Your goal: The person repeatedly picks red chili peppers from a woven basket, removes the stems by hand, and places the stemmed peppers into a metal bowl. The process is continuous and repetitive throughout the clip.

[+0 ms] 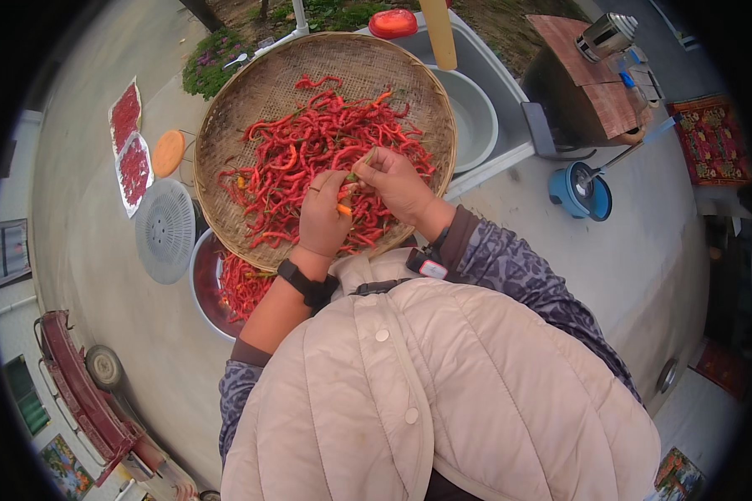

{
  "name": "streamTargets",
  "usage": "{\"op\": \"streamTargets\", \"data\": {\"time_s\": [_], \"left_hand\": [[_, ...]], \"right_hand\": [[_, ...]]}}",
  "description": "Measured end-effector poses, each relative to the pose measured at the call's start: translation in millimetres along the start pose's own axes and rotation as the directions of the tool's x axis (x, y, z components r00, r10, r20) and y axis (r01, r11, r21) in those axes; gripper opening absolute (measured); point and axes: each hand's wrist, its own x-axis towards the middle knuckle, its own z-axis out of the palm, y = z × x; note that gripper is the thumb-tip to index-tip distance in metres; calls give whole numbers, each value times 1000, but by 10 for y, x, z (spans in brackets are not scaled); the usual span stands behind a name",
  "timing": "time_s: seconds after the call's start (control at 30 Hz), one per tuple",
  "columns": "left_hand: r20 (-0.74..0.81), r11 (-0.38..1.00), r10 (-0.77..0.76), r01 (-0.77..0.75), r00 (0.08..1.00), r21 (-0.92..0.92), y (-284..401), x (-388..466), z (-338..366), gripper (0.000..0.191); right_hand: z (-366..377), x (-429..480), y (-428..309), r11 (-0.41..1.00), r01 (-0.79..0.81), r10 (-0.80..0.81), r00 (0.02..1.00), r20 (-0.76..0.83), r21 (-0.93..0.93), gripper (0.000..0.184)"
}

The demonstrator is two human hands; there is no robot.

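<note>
A round woven bamboo tray [225, 128] lies before me, heaped with red chili peppers [288, 150]. Over the heap, my left hand [326, 210] holds a chili pepper [344, 210] with an orange tip, partly hidden by the fingers. My right hand [391, 181] touches the left at the fingertips and pinches a green chili stem [366, 158]. A metal basin [205, 294] holding more red chilies stands below the tray's left edge, partly under my left forearm.
Left of the tray are a grey plastic colander [163, 232], an orange round stool top [168, 153] and sheets of red chilies [135, 169]. At right stand a grey sink [507, 75] with a pale basin [479, 119], a blue mop bucket [564, 191] and a metal thermos [605, 37].
</note>
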Motion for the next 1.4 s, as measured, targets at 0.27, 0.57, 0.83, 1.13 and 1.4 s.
{"op": "streamTargets", "data": {"time_s": [0.27, 0.57, 0.83, 1.13, 1.4], "left_hand": [[265, 991, 52, -16, 963, -135, -46, 156, -161, 33], [326, 883, -318, 403, 890, -240, -91, 339, -262, 22], [413, 451, -494, 632, 765, -630, 78, 540, -319, 19], [523, 297, -462, 681, 716, -669, 94, 483, -270, 18], [411, 248, -664, 703, 624, -666, -296, 335, -504, 25]], "right_hand": [[-108, -36, -312, 919, -69, 134, 980, 144, -389, 8], [42, 184, -299, 582, 491, -439, 861, 257, -649, 13], [223, 282, -280, 965, 252, -263, 936, -232, -75, 10], [-480, 435, -467, 812, 182, 24, 939, -344, 555, 8], [-981, -153, -803, 707, -115, 162, 987, 1, -697, 15]]}}
